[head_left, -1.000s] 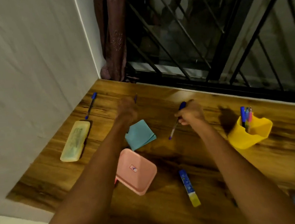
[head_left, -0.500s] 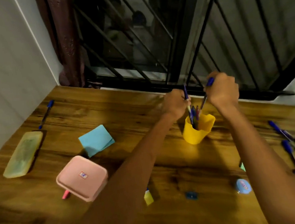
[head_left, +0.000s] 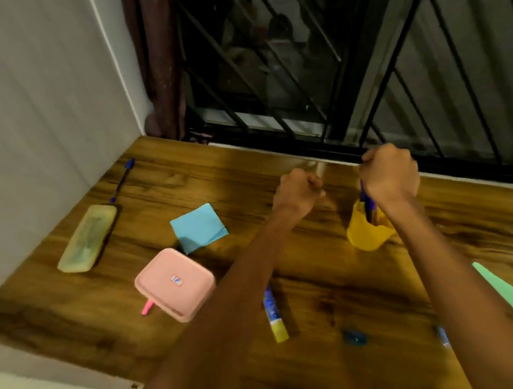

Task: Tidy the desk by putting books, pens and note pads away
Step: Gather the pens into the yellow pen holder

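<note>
I see two bare forearms, no sleeves in view. Left hand [head_left: 297,193] and right hand [head_left: 390,174]: no rings, no watch, no bands or gloves on either wrist.

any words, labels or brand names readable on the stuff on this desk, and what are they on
None can be read.
pink box: a small sticker on its lid, too small and blurred to read.
glue stick: blue and yellow print on the tube, blurred.
yellow case: a faint pattern, no legible text.
blue note pad, green note pad and yellow pen cup: no print visible.
</note>
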`<state>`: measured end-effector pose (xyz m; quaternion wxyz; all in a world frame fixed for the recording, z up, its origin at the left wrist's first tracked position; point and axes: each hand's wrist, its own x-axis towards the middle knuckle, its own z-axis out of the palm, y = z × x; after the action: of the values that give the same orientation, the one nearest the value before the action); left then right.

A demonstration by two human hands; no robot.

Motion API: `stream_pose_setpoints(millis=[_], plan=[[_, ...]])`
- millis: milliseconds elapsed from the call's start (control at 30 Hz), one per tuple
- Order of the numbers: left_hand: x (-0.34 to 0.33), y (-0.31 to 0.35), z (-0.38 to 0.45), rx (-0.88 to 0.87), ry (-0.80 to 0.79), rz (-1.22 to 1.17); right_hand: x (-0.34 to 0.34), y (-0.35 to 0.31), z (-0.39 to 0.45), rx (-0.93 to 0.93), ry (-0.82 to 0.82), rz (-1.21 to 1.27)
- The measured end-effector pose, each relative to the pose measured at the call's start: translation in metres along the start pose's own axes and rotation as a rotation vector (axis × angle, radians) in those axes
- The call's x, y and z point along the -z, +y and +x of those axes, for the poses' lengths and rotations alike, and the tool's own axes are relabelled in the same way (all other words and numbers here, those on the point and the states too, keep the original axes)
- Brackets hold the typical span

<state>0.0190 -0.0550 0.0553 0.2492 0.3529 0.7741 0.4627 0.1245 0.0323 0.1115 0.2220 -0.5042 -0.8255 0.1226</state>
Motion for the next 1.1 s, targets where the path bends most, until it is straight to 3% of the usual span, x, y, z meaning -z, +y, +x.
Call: stream_pose_setpoints(millis=[133, 300, 367, 467, 567, 700, 833, 1000, 1100], plan=[[0.073, -0.021, -0.025, 0.023, 0.139, 0.066, -0.011, -0.061, -0.022, 0.081, -0.102, 0.249], [0.168, -0.074, -0.052, 0.285, 0.301, 0.031, -0.052, -0.129, -0.056, 0.188, -0.404, 0.386], [0.193, -0.105, -0.066, 0.425, 0.219, 0.075, -0.077, -0.151, -0.067, 0.17, -0.474, 0.372], [0.212, -0.147, -0.071, 0.663, -0.059, 0.264, -0.112, -0.177, -0.078, 0.12, -0.592, 0.357], [0.211, -0.164, -0.071, 0.723, -0.231, 0.405, -0.139, -0.203, -0.083, 0.081, -0.772, 0.401], [0.2, -0.174, -0.067, 0.752, -0.464, 0.441, -0.173, -0.234, -0.084, 0.079, -0.839, 0.389], [0.211, -0.18, -0.05, 0.706, -0.5, 0.407, -0.205, -0.261, -0.082, 0.056, -0.889, 0.434], [0.231, -0.202, -0.033, 0.673, -0.407, 0.318, -0.242, -0.309, -0.085, 0.01, -0.916, 0.456], [0.236, -0.209, -0.029, 0.674, -0.397, 0.257, -0.261, -0.335, -0.091, 0.205, -0.868, 0.46]])
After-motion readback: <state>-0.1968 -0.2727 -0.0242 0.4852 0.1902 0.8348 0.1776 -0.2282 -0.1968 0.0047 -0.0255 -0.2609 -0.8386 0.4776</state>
